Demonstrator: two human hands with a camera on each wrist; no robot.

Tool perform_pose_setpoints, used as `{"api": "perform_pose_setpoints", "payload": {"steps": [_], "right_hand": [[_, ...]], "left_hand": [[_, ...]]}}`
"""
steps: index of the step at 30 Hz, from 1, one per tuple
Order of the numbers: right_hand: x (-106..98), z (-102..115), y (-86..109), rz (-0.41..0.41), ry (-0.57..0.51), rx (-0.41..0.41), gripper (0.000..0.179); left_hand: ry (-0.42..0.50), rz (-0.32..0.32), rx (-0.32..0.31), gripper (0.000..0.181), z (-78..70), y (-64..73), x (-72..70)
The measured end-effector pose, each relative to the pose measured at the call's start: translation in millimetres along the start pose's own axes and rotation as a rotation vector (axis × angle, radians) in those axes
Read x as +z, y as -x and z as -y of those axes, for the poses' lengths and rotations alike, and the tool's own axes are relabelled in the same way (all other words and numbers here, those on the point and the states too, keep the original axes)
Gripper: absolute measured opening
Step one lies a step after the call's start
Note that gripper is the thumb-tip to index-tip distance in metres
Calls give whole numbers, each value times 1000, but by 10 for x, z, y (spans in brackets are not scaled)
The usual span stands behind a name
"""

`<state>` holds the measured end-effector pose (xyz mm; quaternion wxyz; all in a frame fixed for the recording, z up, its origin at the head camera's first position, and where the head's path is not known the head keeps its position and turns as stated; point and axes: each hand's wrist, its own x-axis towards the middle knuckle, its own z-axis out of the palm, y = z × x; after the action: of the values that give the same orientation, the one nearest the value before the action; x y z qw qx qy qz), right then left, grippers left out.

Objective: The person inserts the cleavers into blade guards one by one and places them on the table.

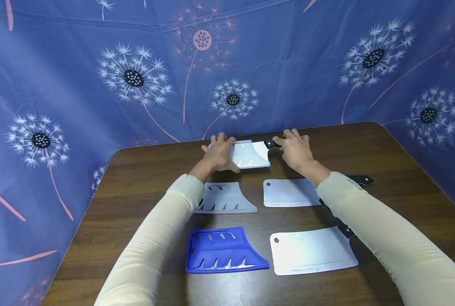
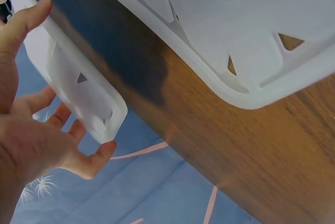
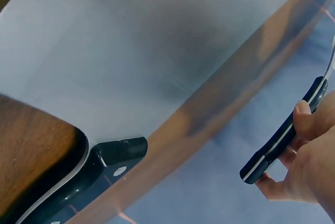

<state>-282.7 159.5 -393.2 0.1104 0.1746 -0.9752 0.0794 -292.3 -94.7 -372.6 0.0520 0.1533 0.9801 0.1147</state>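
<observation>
At the far side of the table, a cleaver's blade (image 1: 261, 148) sits partly inside a white blade guard (image 1: 250, 159). My left hand (image 1: 219, 154) grips the guard's left end; in the left wrist view, thumb and fingers span its edges (image 2: 73, 72). My right hand (image 1: 296, 152) holds the cleaver's black handle (image 3: 282, 135) between thumb and fingers. Nearer lies a second white guard (image 1: 227, 197), partly behind my left sleeve. To its right is a second cleaver (image 1: 288, 193), its handle partly covered by my right arm.
A blue blade guard (image 1: 223, 250) lies at the front, with a third cleaver (image 1: 311, 250) beside it; my right sleeve covers part of that handle. All rest on a brown wooden table (image 1: 135, 195). A blue dandelion-patterned cloth (image 1: 288, 63) hangs behind the far edge.
</observation>
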Motion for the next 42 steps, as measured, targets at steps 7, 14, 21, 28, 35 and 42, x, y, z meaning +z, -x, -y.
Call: {"api": "perform_pose_setpoints", "payload": {"steps": [7,14,21,28,35,42], "right_hand": [[81,1,-66,84,-9,38,55],[111,19,-142,168,-19,59,52],[151,17,-202,222,-48,87,51],[216,17,-250,267,-77,117,52],[242,36,-272,278,-96,143,52],[274,-9,-291,287,-122,172,51]], "left_hand": [[24,67,-22,103,30,-35,46],[65,134,-49,102,90,-76,82],[76,155,-55,101,120,-104,137],[66,187,-70,102,136,-110,173],[60,205,-76,100,152,-120,200],[70,198,-80,100,133,-133,187]]}}
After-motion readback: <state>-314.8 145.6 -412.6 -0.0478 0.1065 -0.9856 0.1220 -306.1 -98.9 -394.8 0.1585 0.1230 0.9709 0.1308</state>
